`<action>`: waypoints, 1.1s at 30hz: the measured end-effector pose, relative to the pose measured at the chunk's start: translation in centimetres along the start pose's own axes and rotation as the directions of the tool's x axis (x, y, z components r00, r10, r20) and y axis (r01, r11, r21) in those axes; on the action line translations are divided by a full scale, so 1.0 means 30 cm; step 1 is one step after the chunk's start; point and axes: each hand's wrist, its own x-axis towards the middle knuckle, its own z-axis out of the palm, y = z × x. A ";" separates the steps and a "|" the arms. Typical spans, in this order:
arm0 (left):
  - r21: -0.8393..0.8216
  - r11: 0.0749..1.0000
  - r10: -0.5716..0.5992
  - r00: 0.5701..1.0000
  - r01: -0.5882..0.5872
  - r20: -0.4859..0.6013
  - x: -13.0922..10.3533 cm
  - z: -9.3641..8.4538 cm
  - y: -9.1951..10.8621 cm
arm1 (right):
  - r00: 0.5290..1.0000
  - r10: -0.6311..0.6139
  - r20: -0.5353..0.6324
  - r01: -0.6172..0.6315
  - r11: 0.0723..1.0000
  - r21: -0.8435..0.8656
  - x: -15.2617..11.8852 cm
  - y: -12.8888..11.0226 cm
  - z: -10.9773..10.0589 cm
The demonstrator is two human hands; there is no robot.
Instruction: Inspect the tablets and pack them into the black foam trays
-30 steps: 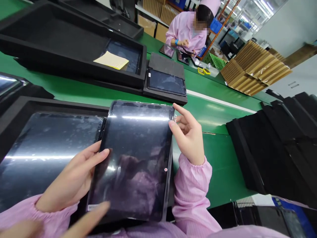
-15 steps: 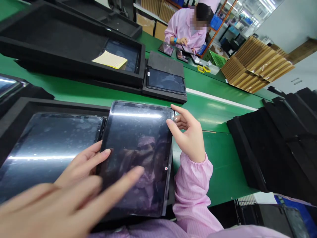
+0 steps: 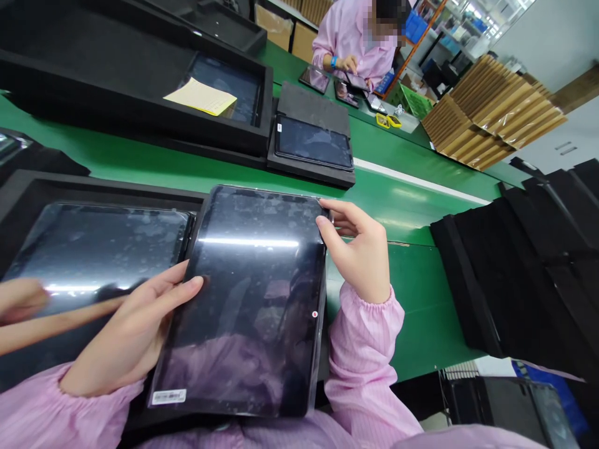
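A dark tablet (image 3: 253,293) with a glossy film-covered screen is held in front of me, face up and tilted. My left hand (image 3: 140,318) grips its left edge, thumb on the screen and the other fingers hidden behind. At the upper right corner my right hand (image 3: 358,243) pinches the edge between thumb and fingers. The tablet carries a white label (image 3: 169,396) at its lower left and a small round sticker (image 3: 315,314) on the right side. Left of it, a second tablet (image 3: 116,234) lies in a black foam tray (image 3: 42,182).
Another person's hand (image 3: 21,302) points in from the left edge. Beyond the green bench (image 3: 393,212), a co-worker (image 3: 349,37) in pink handles devices. A large black tray (image 3: 140,125) holds a yellow note (image 3: 201,96); black foam pieces (image 3: 505,274) stand at right, near cardboard dividers (image 3: 491,118).
The other person's pointing hand has pulled back left from over the tablet's screen, uncovering the white label. My hands keep their hold; the tablet's tilt has shifted slightly.
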 end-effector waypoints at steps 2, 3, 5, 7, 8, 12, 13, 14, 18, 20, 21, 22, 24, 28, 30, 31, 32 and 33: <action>-0.039 0.997 -0.068 0.996 0.070 0.051 0.003 -0.004 -0.001 | 1.000 0.010 0.007 -0.010 1.000 0.007 0.001 0.001 -0.001; -0.058 0.993 -0.098 0.992 0.102 0.075 0.004 -0.005 0.000 | 1.000 0.014 0.009 -0.014 1.000 0.008 0.001 0.001 -0.002; -0.071 0.991 -0.111 0.991 0.117 0.081 0.007 -0.004 0.004 | 1.000 0.017 0.010 -0.017 1.000 0.003 0.001 0.003 -0.002; -0.072 0.990 -0.116 0.990 0.122 0.081 0.009 -0.004 0.007 | 1.000 0.016 0.008 -0.016 1.000 -0.005 0.001 0.005 -0.002; -0.072 0.990 -0.114 0.990 0.120 0.083 0.010 -0.005 0.008 | 1.000 0.015 0.009 -0.015 1.000 -0.008 0.001 0.005 -0.002; -0.068 0.993 -0.090 0.992 0.096 0.082 0.008 -0.005 0.008 | 1.000 0.016 0.008 -0.016 1.000 -0.011 -0.002 0.001 -0.006; -0.066 0.994 -0.084 0.993 0.089 0.077 0.007 -0.006 0.007 | 1.000 0.016 0.005 -0.016 1.000 -0.012 -0.003 0.000 -0.007; -0.062 0.994 -0.084 0.994 0.088 0.072 0.007 -0.008 0.004 | 1.000 0.018 0.002 -0.018 1.000 -0.011 -0.004 -0.002 -0.008; -0.011 0.996 -0.088 0.996 0.088 0.002 0.019 -0.035 -0.014 | 1.000 0.030 0.000 -0.030 0.999 0.015 -0.005 -0.004 -0.010; 0.022 0.996 -0.087 0.995 0.088 -0.049 0.029 -0.056 -0.024 | 0.999 0.041 -0.001 -0.041 0.999 0.023 -0.004 -0.001 -0.011; 0.030 0.996 -0.082 0.994 0.084 -0.071 0.033 -0.065 -0.028 | 0.999 0.043 -0.003 -0.043 0.999 0.022 -0.004 0.000 -0.011; 0.033 0.996 -0.081 0.993 0.084 -0.085 0.035 -0.070 -0.031 | 0.999 0.042 -0.002 -0.042 0.999 0.018 -0.003 0.001 -0.011; 0.024 0.996 -0.080 0.993 0.083 -0.087 0.034 -0.071 -0.030 | 1.000 0.026 0.005 -0.026 1.000 0.012 -0.001 0.003 -0.011; -0.041 0.993 -0.112 0.993 0.114 0.035 0.013 -0.032 -0.009 | 0.999 0.015 0.039 -0.016 1.000 0.021 0.002 0.005 -0.024; -0.079 0.989 -0.118 0.990 0.124 0.073 0.004 -0.012 0.002 | 0.997 0.045 0.068 -0.049 0.997 0.063 0.003 0.009 -0.040; -0.093 0.988 -0.115 0.990 0.122 0.075 0.001 -0.007 0.006 | 0.994 0.060 0.087 -0.068 0.993 0.093 0.003 0.012 -0.051; -0.102 0.988 -0.113 0.991 0.120 0.076 0.000 -0.004 0.008 | 0.992 0.070 0.105 -0.083 0.989 0.124 0.003 0.015 -0.061; -0.105 0.987 -0.112 0.991 0.119 0.076 0.000 -0.004 0.009 | 0.990 0.074 0.121 -0.092 0.985 0.149 0.003 0.018 -0.071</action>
